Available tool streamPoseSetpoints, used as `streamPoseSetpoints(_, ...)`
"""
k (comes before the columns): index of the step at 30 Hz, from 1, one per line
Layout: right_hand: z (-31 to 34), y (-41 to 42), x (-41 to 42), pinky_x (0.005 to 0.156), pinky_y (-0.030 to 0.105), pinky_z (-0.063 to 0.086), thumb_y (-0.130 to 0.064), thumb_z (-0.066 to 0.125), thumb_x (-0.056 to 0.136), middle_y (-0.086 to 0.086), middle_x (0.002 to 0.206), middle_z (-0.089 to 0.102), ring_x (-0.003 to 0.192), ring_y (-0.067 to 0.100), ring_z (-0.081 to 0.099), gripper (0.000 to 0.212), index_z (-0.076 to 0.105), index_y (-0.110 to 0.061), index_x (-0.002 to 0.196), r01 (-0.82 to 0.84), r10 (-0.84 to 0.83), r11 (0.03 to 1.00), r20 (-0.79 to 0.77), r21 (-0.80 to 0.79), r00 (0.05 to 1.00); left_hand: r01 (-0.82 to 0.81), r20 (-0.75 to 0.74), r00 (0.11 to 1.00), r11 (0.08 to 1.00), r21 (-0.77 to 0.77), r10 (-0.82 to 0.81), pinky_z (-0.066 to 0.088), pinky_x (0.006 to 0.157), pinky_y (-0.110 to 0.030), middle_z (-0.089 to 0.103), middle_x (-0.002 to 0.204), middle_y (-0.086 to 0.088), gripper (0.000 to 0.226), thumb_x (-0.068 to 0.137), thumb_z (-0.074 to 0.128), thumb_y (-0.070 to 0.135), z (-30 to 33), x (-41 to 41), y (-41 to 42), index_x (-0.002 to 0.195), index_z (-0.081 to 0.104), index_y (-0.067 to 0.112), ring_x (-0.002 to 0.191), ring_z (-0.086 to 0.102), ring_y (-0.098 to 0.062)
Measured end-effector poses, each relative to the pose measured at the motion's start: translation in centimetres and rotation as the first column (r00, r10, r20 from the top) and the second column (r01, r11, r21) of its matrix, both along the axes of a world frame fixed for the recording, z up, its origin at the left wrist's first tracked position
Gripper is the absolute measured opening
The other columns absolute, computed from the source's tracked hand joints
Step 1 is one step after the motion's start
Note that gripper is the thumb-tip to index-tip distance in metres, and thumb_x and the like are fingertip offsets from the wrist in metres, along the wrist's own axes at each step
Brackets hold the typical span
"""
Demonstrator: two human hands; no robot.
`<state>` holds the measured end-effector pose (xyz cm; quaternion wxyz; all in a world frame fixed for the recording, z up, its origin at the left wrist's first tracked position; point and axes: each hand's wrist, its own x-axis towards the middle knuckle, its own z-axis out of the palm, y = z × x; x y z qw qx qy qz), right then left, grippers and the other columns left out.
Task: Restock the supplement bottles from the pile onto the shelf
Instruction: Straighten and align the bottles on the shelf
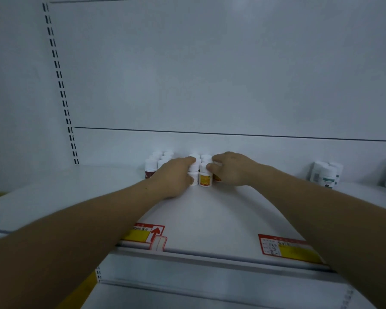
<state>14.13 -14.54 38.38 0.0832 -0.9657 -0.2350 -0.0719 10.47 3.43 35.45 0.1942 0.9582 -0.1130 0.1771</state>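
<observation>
Head view: both hands reach deep onto the shelf, left hand and right hand each gripping yellow-labelled bottles.

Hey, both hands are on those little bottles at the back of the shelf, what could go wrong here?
The yellow-label bottles stand packed tight, so a nudge from the left hand or right hand might topple one into its neighbours. The left wrist also sits close to the red-label bottles and could knock them over.

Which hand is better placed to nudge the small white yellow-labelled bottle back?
Probably the right hand: its fingertips already touch the small white yellow-labelled bottle, while the left hand grips the neighbouring white bottle.
</observation>
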Motion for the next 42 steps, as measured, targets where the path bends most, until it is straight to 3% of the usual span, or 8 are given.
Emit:
streamPoseSetpoints(7,-0.5,0.0,-0.5,0.092,0.04,0.04,-0.045,0.029,0.099,0.012,0.109,0.054,0.105,0.028,0.05,0.03,0.046,-0.02,0.096,-0.037,0.036,0.999,0.019,0.011,0.999,-0.052,0.004,0.999,0.997,-0.049,0.053,0.036,0.069,-0.02,0.061,0.109,-0.003,0.047,0.083,0.067,0.028,-0.3,0.6,0.0,0.125,0.047,0.02,0.082,0.051,-0.012)
streamPoseSetpoints(14,0.3,-0.4,-0.8,0.081,0.032,0.034,-0.036,0.028,0.101,0.012,0.111,0.053,0.103,0.027,0.047,0.027,0.044,-0.016,0.096,-0.003,0.002,1.0,0.034,0.025,0.999,-0.003,-0.056,0.998,1.0,0.023,0.004,0.029,0.086,-0.022,0.053,0.127,-0.002,0.055,0.085,0.062,0.037,0.4,-0.2,0.0,0.132,0.041,0.018,0.105,0.048,-0.015)
streamPoseSetpoints(19,-0.4,0.0,-1.5,0.099,0.035,0.028,-0.016,0.036,0.1,0.02,0.135,0.042,0.128,0.034,0.035,0.036,0.046,0.001,0.13,0.083,-0.082,0.997,-0.034,0.007,0.996,0.022,-0.158,0.987,1.0,-0.013,-0.024,0.028,0.087,-0.022,0.052,0.131,-0.008,0.061,0.088,0.057,0.035,0.7,-0.6,-0.4,0.138,0.029,0.014,0.112,0.05,-0.019)
streamPoseSetpoints(25,-0.8,-0.7,-0.8,0.104,0.036,0.03,-0.035,0.057,0.088,0.016,0.149,0.022,0.134,0.032,0.031,0.073,0.02,-0.008,0.146,0.167,-0.14,0.958,-0.13,0.232,0.982,0.003,-0.246,0.969,0.993,-0.115,-0.031,0.019,0.089,-0.019,0.047,0.126,0.001,0.08,0.076,0.071,0.039,1.6,-0.1,-0.9,0.138,0.027,0.015,0.111,0.04,-0.012)
streamPoseSetpoints(29,-0.7,-0.8,-0.5,0.083,0.03,0.033,-0.028,0.053,0.091,0.014,0.128,0.042,0.11,0.027,0.042,0.029,0.041,-0.013,0.112,0.117,-0.094,0.975,-0.128,0.187,0.987,0.064,-0.234,0.968,0.991,-0.122,-0.091,0.039,0.07,-0.022,0.057,0.092,0.005,0.038,0.073,0.074,0.031,1.9,0.4,-1.2,0.098,0.046,0.025,0.085,0.051,-0.01)
streamPoseSetpoints(31,-0.7,-1.0,-0.3,0.08,0.029,0.032,-0.025,0.049,0.093,0.012,0.123,0.044,0.106,0.026,0.041,0.019,0.04,-0.013,0.104,0.104,-0.088,0.983,-0.107,0.152,0.99,0.093,-0.22,0.968,0.988,-0.121,-0.118,0.049,0.08,-0.036,0.063,0.098,-0.008,0.035,0.076,0.072,0.026,1.9,0.5,-1.5,0.102,0.052,0.015,0.09,0.059,-0.021)
streamPoseSetpoints(35,-1.3,-1.2,-0.1,0.081,0.029,0.036,-0.023,0.045,0.095,0.013,0.129,0.038,0.101,0.024,0.047,0.036,0.039,-0.006,0.127,0.122,-0.112,0.983,-0.08,0.134,0.991,0.131,-0.197,0.969,0.985,-0.109,-0.151,0.047,0.089,-0.041,0.062,0.103,-0.009,0.032,0.081,0.069,0.026,1.8,0.3,-1.8,0.105,0.054,0.012,0.097,0.059,-0.024)
streamPoseSetpoints(42,-1.8,-1.3,0.4,0.081,0.03,0.038,-0.031,0.045,0.096,0.012,0.129,0.038,0.098,0.024,0.05,0.042,0.039,-0.008,0.13,0.111,-0.106,0.987,-0.048,0.117,0.993,0.14,-0.194,0.969,0.988,-0.07,-0.151,0.043,0.085,-0.031,0.062,0.104,-0.004,0.025,0.083,0.067,0.028,2.0,0.2,-1.5,0.099,0.049,0.022,0.095,0.057,-0.019)
